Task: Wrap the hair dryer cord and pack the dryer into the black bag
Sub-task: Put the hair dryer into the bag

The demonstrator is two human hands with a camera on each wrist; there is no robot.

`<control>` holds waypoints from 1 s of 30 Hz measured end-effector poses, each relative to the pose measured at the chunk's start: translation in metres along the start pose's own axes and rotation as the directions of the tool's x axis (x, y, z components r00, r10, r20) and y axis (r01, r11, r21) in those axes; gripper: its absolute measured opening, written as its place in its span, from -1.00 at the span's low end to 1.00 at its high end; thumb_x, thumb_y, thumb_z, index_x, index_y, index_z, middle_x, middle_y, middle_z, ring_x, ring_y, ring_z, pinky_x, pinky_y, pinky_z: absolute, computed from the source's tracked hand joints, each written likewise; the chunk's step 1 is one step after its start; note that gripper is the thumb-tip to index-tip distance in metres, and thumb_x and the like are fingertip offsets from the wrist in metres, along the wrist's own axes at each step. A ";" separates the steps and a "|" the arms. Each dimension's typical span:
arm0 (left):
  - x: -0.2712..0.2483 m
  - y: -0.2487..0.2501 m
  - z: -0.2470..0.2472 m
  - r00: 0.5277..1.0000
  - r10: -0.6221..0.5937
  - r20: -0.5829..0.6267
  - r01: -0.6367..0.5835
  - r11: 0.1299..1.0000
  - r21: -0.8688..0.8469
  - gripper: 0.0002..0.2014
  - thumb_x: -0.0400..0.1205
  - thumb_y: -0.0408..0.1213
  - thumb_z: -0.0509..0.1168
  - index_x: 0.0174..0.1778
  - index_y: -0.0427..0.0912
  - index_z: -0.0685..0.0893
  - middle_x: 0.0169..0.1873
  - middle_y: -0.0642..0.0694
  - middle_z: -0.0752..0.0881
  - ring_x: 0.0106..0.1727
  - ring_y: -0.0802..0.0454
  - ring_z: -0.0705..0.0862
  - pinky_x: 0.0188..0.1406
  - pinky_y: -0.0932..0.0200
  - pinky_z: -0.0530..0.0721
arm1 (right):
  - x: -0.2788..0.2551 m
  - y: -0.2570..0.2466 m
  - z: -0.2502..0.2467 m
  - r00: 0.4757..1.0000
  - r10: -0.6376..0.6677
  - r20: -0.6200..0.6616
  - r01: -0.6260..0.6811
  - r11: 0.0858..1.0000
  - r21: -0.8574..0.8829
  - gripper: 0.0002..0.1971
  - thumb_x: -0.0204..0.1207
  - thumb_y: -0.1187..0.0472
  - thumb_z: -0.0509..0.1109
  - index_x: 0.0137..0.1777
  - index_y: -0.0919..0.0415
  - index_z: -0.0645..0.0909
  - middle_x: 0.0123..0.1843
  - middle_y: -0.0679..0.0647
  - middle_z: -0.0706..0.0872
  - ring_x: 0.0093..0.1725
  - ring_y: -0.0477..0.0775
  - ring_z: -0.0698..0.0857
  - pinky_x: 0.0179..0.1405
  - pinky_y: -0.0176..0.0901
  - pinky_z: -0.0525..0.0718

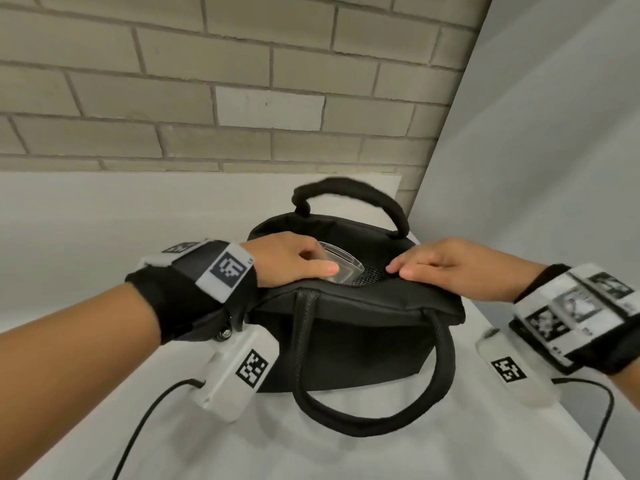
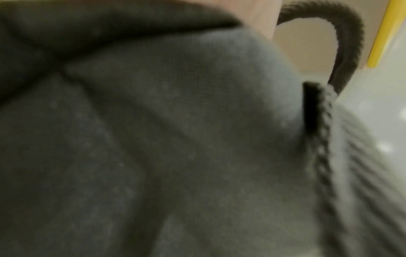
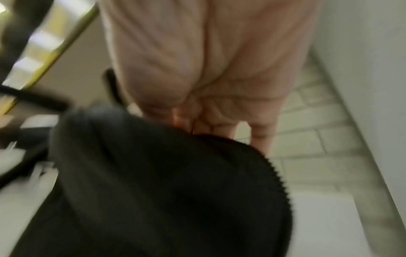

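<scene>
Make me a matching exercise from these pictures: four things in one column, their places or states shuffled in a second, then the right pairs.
Things
1. left hand
2. right hand
3. far handle
4. near handle

Places or states
A. hangs down the black bag's front side
B. stands up in an arch behind the opening
C. on the grey dryer in the bag's mouth
D. at the rim on the side of the plain white panel

Pairs: 1-C, 2-D, 3-B, 4-A

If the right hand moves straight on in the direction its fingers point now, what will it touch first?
Most likely the dryer: the right hand points left along the bag opening, and the dryer's clear end sticks out just ahead, held by the left hand. Depth is uncertain.
</scene>
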State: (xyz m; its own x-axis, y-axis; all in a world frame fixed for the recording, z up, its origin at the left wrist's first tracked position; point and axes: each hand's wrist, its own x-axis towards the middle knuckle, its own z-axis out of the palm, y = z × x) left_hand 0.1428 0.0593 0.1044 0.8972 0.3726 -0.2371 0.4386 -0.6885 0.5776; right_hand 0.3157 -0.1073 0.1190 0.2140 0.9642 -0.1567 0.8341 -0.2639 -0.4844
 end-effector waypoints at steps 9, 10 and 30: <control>0.005 -0.004 -0.002 0.997 0.055 -0.048 -0.056 0.998 -0.016 -0.71 0.54 0.00 0.24 0.05 -0.06 0.69 0.11 0.02 0.63 0.15 0.09 0.56 0.23 0.20 0.41 | 0.034 -0.015 0.023 0.951 -0.166 -0.261 -0.151 0.487 -0.860 -0.40 0.01 0.04 0.63 -0.03 0.22 0.42 -0.13 0.23 0.62 -0.21 0.25 0.59 -0.29 0.01 0.51; 0.004 -0.005 -0.002 0.998 0.052 -0.047 -0.053 0.998 -0.028 -0.70 0.54 -0.01 0.25 0.08 -0.06 0.69 0.14 0.00 0.66 0.16 0.08 0.57 0.25 0.18 0.43 | 0.035 -0.013 0.024 0.936 -0.197 -0.292 -0.167 0.482 -0.860 -0.47 0.02 0.17 0.62 -0.07 0.24 0.42 -0.17 0.25 0.62 -0.27 0.26 0.58 -0.36 0.00 0.50; 0.021 -0.003 0.005 0.997 0.058 -0.055 -0.056 0.997 0.047 -0.57 0.62 -0.06 0.16 0.33 -0.23 0.42 0.30 -0.19 0.56 0.32 -0.11 0.51 0.22 0.22 0.36 | 0.046 -0.034 0.012 0.809 -0.267 -0.523 -0.168 0.748 -0.642 -0.78 0.43 0.08 0.31 -0.24 0.24 0.45 -0.63 -0.03 0.30 -0.60 0.18 0.45 -0.53 -0.31 0.15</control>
State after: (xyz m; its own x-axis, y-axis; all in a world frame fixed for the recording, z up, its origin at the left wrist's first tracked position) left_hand 0.1607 0.0655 0.0939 0.9170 0.3656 -0.1597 0.3899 -0.7365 0.5528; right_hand 0.2907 -0.0545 0.1180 0.2163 0.8650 0.4527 0.9141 -0.3423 0.2173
